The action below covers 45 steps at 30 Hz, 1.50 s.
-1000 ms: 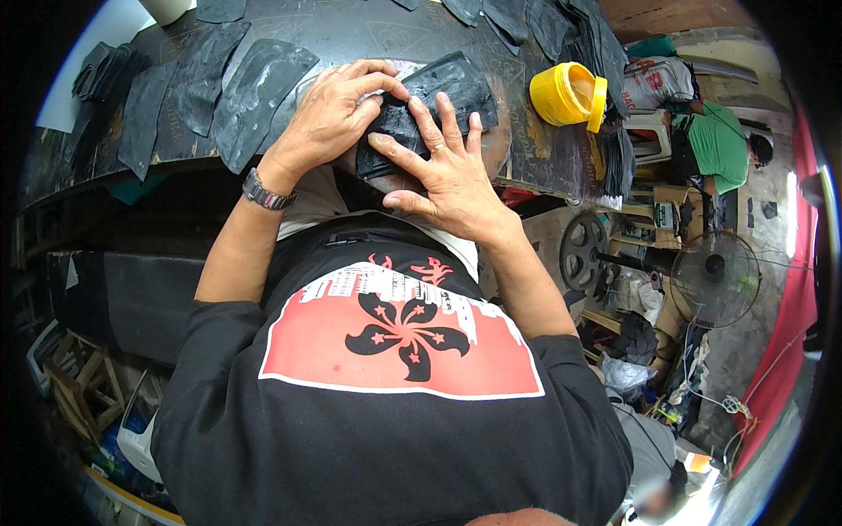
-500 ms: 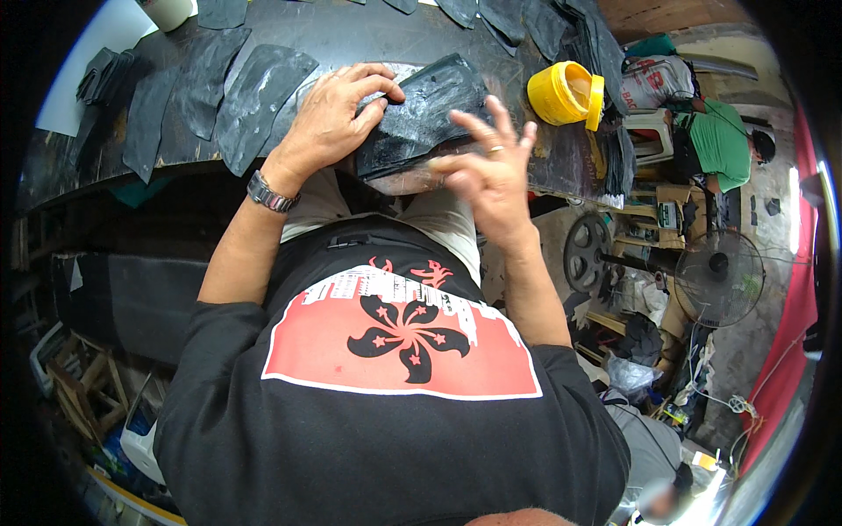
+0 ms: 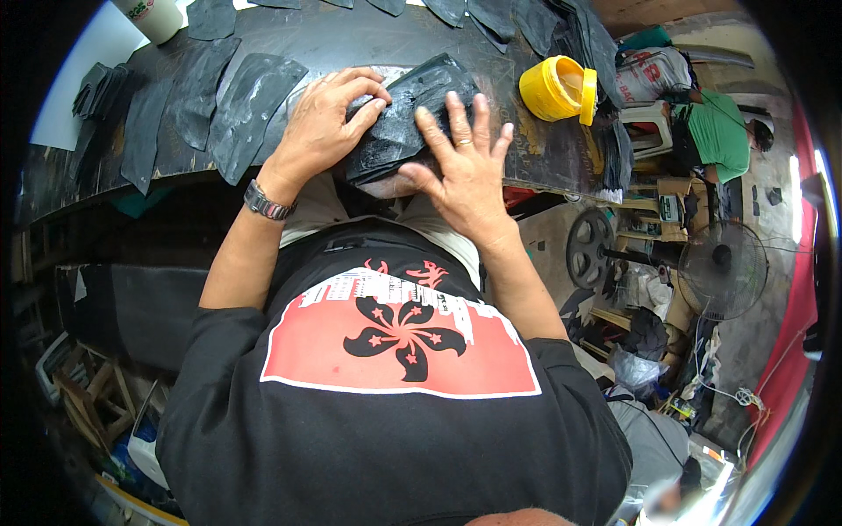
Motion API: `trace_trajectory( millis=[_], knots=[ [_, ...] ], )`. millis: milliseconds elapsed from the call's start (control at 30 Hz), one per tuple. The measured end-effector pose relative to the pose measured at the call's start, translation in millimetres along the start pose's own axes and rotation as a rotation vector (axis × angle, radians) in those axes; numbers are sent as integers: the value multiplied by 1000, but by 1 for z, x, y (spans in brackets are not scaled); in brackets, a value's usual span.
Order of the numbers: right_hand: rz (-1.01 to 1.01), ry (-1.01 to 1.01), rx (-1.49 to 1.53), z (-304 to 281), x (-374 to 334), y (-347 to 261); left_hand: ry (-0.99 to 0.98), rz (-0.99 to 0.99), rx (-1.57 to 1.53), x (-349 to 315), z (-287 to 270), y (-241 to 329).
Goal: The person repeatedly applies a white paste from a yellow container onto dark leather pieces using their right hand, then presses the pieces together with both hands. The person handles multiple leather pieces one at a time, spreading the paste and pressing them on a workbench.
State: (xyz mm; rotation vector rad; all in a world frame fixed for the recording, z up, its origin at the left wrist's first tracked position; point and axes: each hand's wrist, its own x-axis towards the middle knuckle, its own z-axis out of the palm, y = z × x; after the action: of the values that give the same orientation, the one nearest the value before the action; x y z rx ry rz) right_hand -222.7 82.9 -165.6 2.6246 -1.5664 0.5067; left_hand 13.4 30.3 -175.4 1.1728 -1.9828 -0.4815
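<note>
A black leather-like piece [image 3: 396, 123] with pale, wet-looking streaks lies on the near edge of the dark table, apparently on top of others like it. My left hand [image 3: 326, 118], a watch at its wrist, has its fingers bent and its thumb and forefinger closed on the piece's left side. On the right side of the piece my right hand [image 3: 467, 175] rests with fingers stretched and spread. More black cut pieces [image 3: 256, 114] lie to the left of my left hand. To the right stands an open yellow jar [image 3: 542, 90] holding a tan substance.
The dark table [image 3: 351, 39] carries a small dark stack [image 3: 101, 92] at far left, a pale cup [image 3: 151, 17] and piled black sheets [image 3: 579, 35] at right. Beyond its right end are a standing fan [image 3: 721, 267], cluttered shelves and a person in green [image 3: 719, 145].
My right hand, blurred and raised beside the piece before, has moved left and come down onto it. My left hand keeps its place on the piece. The view has shifted slightly.
</note>
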Motion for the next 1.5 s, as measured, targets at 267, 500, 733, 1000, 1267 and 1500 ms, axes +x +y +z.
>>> trace_trajectory(
  millis=[267, 500, 733, 1000, 1267, 1500],
  knots=[
    [76, -31, -17, -4, 0, 4, 23, 24, 21, -1, 0, 3],
    [84, -54, -212, -3, 17, -2, 29, 7, -3, 0, 0, 4],
    [22, -67, -194, -5, 38, -11, 40, 20, 1, 1, 0, 2],
    [-100, -83, -266, -4, 59, -14, 49, 33, -1, 1, 0, 1],
    [-74, -89, 45, -21, 30, -26, 61, 16, -26, 0, 3, -2],
    [236, 86, 212, -18, 29, 21, 70, 34, 16, 1, 2, 3]
  ],
)
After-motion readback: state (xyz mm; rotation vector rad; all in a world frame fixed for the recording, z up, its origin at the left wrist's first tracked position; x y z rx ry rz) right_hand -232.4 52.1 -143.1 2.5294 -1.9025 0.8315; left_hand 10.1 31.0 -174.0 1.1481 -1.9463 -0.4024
